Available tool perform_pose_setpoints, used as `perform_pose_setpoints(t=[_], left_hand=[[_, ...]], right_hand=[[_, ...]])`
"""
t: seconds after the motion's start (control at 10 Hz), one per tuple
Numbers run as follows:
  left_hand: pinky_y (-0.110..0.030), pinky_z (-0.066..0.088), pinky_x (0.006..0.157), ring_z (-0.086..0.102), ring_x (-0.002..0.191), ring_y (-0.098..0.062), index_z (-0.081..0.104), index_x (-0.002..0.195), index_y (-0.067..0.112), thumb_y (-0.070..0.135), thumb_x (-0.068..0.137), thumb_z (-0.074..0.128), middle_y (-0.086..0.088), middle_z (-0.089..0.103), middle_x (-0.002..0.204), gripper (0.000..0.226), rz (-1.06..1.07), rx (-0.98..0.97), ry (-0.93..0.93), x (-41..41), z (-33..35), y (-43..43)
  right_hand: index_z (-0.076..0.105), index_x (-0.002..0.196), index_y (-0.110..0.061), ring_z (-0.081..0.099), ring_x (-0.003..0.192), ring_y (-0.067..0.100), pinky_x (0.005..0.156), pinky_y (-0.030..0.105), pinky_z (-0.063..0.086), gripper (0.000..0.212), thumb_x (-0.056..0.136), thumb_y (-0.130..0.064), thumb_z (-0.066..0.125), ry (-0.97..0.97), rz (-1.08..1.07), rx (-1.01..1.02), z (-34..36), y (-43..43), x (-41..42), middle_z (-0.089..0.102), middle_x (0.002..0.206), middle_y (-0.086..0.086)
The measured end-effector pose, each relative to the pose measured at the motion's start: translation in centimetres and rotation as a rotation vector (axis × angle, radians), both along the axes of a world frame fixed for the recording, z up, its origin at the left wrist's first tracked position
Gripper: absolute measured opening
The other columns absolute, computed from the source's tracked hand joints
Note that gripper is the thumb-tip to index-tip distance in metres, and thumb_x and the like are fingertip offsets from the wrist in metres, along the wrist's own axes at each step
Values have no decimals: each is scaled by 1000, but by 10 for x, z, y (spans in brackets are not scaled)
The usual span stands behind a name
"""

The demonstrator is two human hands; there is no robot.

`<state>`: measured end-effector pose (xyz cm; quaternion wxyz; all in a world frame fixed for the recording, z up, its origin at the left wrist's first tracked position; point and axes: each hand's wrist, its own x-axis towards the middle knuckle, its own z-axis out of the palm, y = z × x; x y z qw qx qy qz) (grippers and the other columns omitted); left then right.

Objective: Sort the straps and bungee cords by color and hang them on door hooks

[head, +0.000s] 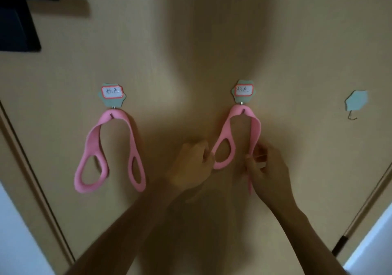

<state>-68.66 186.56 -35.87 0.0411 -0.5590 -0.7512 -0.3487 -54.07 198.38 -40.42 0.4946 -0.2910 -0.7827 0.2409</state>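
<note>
Hanging from the middle hook (244, 100) on the beige door (191, 41), the middle pink strap (226, 127) is draping down in two limbs, its top bend sitting on the hook's wire; the left hand (191, 166) is pinching the rim of the wide loop at the end of the strap's left limb, fingers curled in against the thumb; the right hand (269, 168) is clamping its curled fingers round the lower part of the right limb, whose narrow tip is poking out below the hand; both forearms are reaching up from the bottom edge. Off to the left, the left pink strap (93, 134) is hanging free from the left hook (112, 102), both looped ends dangling against the door, well apart from either hand; each of these two hooks is wearing a green flower-shaped backing with a white, red-bordered label carrying handwritten characters; the right hook (356, 100), on a plain green backing, is showing its thin bent wire below. A dark door handle (19, 20) is jutting in at the upper left; a broad shadow is falling across the door's centre.
</note>
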Motion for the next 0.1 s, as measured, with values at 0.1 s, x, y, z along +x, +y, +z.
perform_pose_setpoints(t=[0.1], left_hand=[[-27,36,63,55,72,-22,59,86,6,22,91,51,-8,65,80,18,23,-20,-19,-7,-12,-7]], right_hand=[[49,126,-16,54,103,15,78,22,46,43,89,-37,53,-54,-87,-19,-18,-14,-1,52,113,-4]])
